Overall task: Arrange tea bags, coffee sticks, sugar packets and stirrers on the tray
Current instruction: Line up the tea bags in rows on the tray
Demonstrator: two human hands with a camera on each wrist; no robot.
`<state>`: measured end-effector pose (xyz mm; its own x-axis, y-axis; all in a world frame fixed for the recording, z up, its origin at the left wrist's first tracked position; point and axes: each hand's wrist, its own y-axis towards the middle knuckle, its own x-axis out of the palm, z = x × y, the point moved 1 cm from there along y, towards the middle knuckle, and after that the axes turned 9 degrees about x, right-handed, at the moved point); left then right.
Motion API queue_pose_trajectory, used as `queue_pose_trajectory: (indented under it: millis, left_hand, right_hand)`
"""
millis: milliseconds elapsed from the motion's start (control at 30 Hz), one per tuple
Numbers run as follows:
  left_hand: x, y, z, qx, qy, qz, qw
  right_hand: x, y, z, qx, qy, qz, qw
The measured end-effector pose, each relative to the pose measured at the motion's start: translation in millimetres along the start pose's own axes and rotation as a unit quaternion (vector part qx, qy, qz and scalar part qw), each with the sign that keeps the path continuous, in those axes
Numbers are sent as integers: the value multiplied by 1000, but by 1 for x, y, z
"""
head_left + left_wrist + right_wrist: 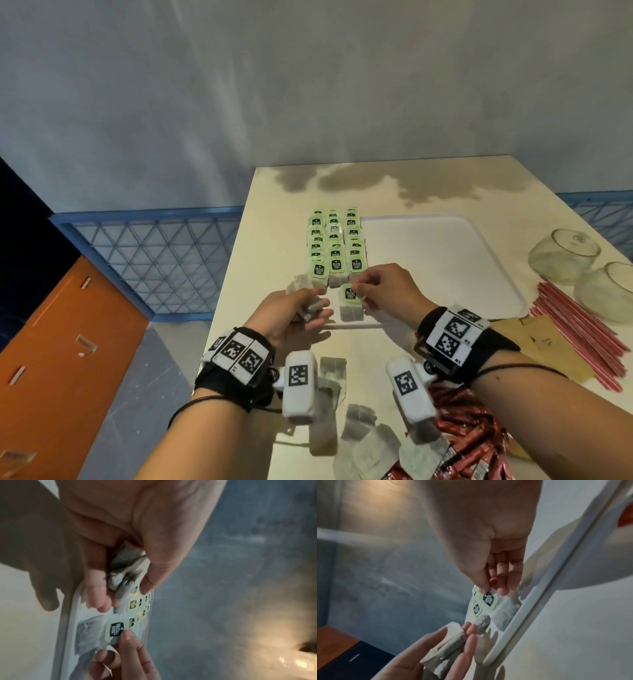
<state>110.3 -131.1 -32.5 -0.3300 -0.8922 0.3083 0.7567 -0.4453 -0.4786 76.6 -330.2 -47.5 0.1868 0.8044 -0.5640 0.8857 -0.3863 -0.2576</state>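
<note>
Tea bags (337, 246) lie in three rows along the white tray's (445, 260) left side. Your right hand (387, 291) pinches the green tag (350, 294) of a bag at the near edge; your left hand (294, 315) clutches several more. Loose tea bags (363, 442), red coffee sticks (459, 431), stirrers (579, 325) and two glass jars (565, 255) crowd the table (267, 219) around you.

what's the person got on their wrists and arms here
Each bare forearm carries a black wrist strap: left wrist strap, right wrist strap. Both bear white tiles printed with black square codes and a white coded camera block. Thin dark cords circle both forearms. No sleeves.
</note>
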Motion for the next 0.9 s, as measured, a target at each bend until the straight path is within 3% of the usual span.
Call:
queue_pose_trajectory:
  millis: [300, 533, 733, 900]
  left_hand:
    - [-20, 11, 5, 16, -43, 49, 998]
    - [-25, 13, -1, 50, 46, 66, 995]
    - [-10, 7, 1, 86, 80, 73, 990]
    - [5, 5, 0, 111, 103, 56, 987]
  right_hand:
    - [12, 39, -21, -51, -19, 59, 997]
    - [16, 51, -26, -57, -46, 61, 995]
    - [10, 33, -26, -68, 16, 77, 995]
    - [8, -1, -24, -67, 94, -19, 993]
